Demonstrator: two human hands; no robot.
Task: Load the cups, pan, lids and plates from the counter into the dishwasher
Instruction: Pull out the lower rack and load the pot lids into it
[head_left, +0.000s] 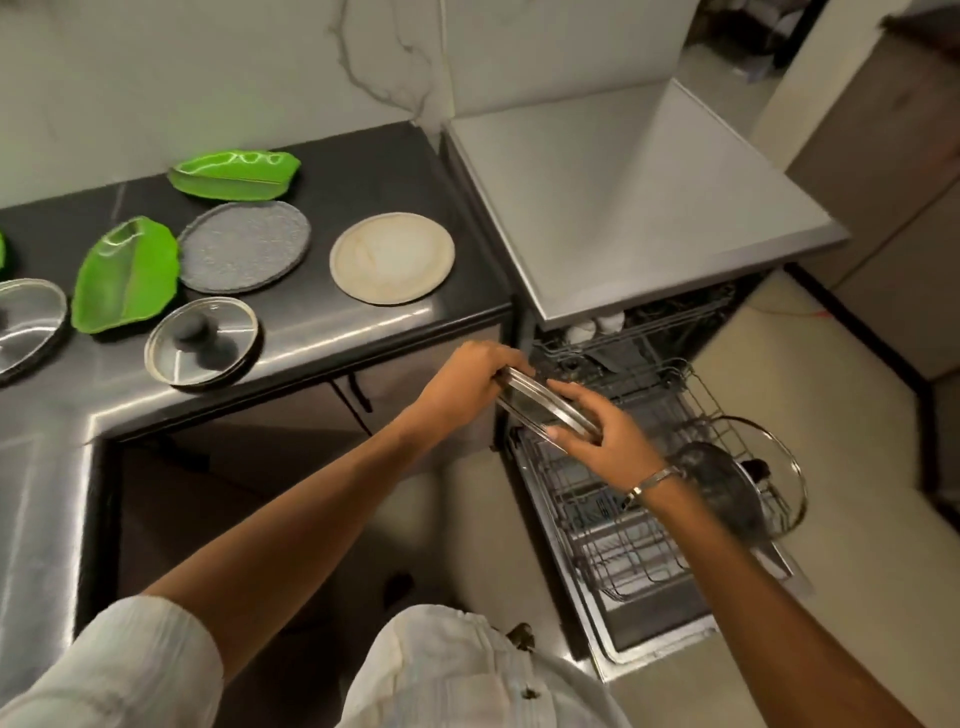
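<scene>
Both hands hold a steel-rimmed glass lid (540, 402), tilted, above the left end of the pulled-out lower rack (613, 525) of the open dishwasher. My left hand (470, 376) grips its upper left edge and my right hand (597, 436) grips its lower right edge. In the rack's right side stand a dark pan (722, 483) and a large glass lid (779, 467). White cups (597, 325) show in the upper rack. On the dark counter (363, 332) lie a cream plate (392, 257), a grey plate (244, 252), two green leaf plates (127, 278) (236, 174) and a knobbed glass lid (202, 343).
Another steel lid (28, 322) lies at the counter's left edge. The dishwasher's grey top (639, 197) stands right of the counter. A cabinet handle (358, 392) sits below the counter edge. Pale floor tiles surround the open dishwasher door (660, 639).
</scene>
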